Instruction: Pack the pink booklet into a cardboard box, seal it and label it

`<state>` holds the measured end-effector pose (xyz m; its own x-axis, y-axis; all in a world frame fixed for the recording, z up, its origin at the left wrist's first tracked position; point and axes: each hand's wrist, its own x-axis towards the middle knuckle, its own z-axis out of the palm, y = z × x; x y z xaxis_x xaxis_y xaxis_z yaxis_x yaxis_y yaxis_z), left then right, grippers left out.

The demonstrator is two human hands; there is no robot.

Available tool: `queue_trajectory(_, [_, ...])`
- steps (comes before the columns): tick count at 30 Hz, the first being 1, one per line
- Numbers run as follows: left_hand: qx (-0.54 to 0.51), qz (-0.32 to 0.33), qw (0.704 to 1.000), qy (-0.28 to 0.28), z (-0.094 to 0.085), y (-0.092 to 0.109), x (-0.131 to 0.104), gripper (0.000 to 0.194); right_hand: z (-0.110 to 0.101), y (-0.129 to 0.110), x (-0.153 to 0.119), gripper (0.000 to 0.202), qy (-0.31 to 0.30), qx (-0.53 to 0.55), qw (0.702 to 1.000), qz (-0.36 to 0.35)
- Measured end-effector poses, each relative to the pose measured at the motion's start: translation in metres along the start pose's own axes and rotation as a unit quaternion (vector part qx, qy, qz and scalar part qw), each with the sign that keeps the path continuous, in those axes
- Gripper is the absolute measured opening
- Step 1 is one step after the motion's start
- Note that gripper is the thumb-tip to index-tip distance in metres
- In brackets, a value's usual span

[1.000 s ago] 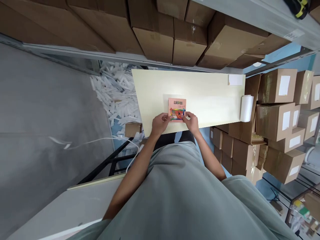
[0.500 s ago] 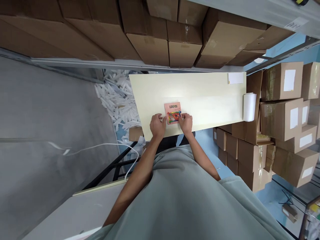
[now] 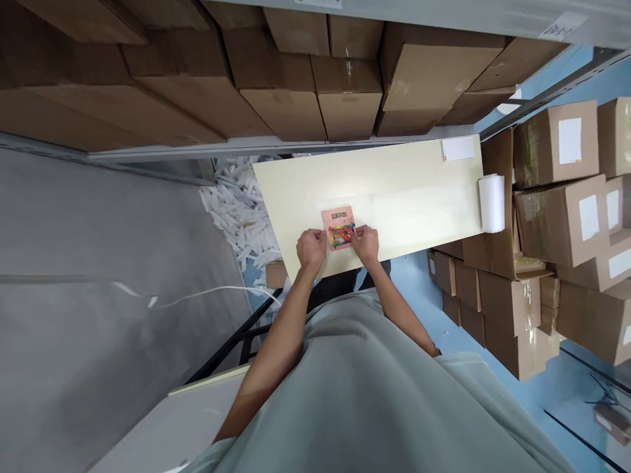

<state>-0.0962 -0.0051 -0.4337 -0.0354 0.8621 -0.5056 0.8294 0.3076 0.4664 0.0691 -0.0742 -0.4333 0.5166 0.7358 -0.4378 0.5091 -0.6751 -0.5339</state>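
A pink booklet (image 3: 340,216) with dark lettering and a bright multicoloured picture lies on the pale cream table (image 3: 409,190), near its front edge. My right hand (image 3: 366,246) pinches the booklet's right edge, thumb lying over the cover. At the left edge, the fingers of my left hand (image 3: 311,249) are drawn together in a pinch against the booklet; its fingertips are small and partly hidden.
A white roll (image 3: 491,203) stands at the table's right end, near a white label pad (image 3: 458,148). Cardboard boxes fill the shelf (image 3: 348,98) behind and stacks (image 3: 557,148) at right. White scraps (image 3: 241,210) lie left, with a white cable (image 3: 197,293) nearby.
The camera view has tilted slightly. My left fingers, looser before, have closed together at the booklet's left edge. My right hand keeps its pinch on the right edge.
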Motion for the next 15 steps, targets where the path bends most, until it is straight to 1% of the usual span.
queue_trajectory(4, [0.021,0.002,1.000,-0.010,-0.0036,0.0033,0.0033,0.009,0.0047,0.0024,-0.0003,0.005,0.013,0.029,0.999,0.005])
queue_trajectory(8, [0.029,-0.004,0.999,0.015,-0.0025,0.0061,-0.0031,0.017,0.0069,0.0004,-0.0021,0.006,0.019,0.034,0.999,0.014])
queue_trajectory(11, [0.024,-0.025,0.999,0.022,0.0023,0.0073,-0.0062,0.020,0.0065,-0.0030,-0.0042,0.006,0.015,0.029,0.999,0.026])
queue_trajectory(15, [0.015,-0.038,0.999,0.005,0.0030,0.0087,-0.0032,0.012,0.0030,-0.0060,-0.0049,0.006,0.005,0.026,0.999,0.037])
